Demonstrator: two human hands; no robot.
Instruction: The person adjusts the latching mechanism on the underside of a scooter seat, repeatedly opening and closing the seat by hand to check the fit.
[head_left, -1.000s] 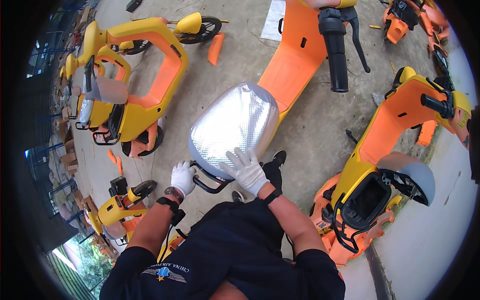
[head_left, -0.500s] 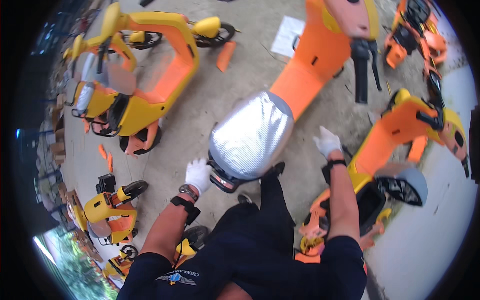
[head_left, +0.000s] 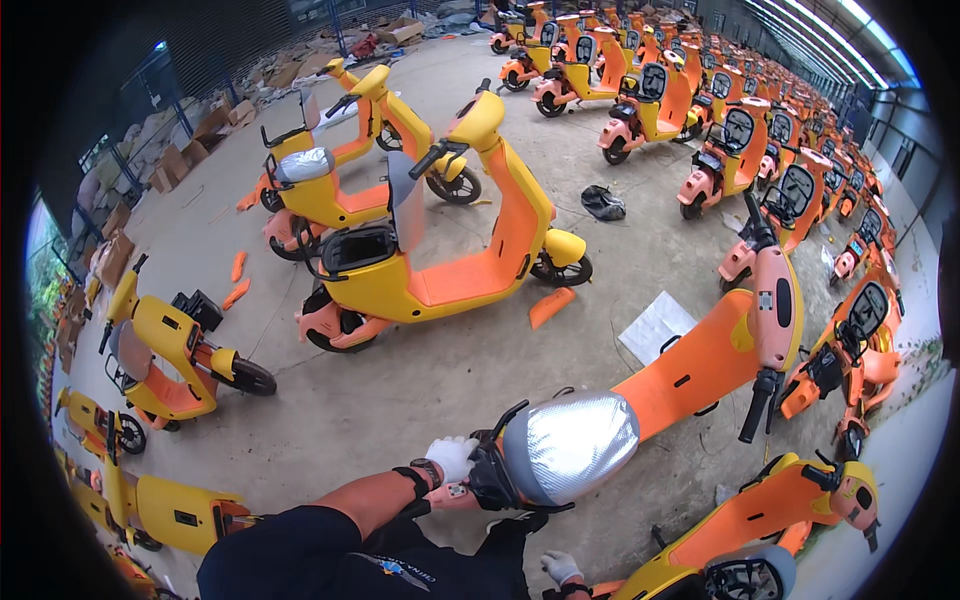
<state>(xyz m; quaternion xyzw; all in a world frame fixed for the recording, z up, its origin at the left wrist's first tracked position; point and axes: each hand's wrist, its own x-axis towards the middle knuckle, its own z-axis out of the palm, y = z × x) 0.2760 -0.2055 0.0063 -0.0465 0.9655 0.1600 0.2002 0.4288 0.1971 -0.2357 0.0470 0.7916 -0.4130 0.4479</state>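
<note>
An orange-and-yellow electric scooter (head_left: 685, 365) stands in front of me, its handlebar end pointing to the far right. Silvery reflective film wraps its seat (head_left: 575, 445). My left hand (head_left: 452, 457), in a white glove, is at the scooter's black rear rack (head_left: 490, 475) with its fingers curled against it; the fingertips are partly hidden. Low in the view, my white-gloved right hand (head_left: 562, 567) hangs apart from that scooter with loosely parted fingers and nothing in it. Closest to it is another orange-and-yellow scooter (head_left: 735, 525) at the lower right.
Yellow-and-orange scooters (head_left: 430, 270) stand to the left, with a smaller yellow one (head_left: 175, 360) farther left. Orange panels (head_left: 551, 307), a white sheet (head_left: 655, 328) and a black bag (head_left: 603, 203) lie on the concrete. Scooter rows (head_left: 740, 150) fill the far right; cardboard (head_left: 185, 160) lines the left wall.
My view has swung up and left, bringing the scooter rows and far wall into sight. My left hand remains at the rear rack; my right hand now appears low, near the bottom edge.
</note>
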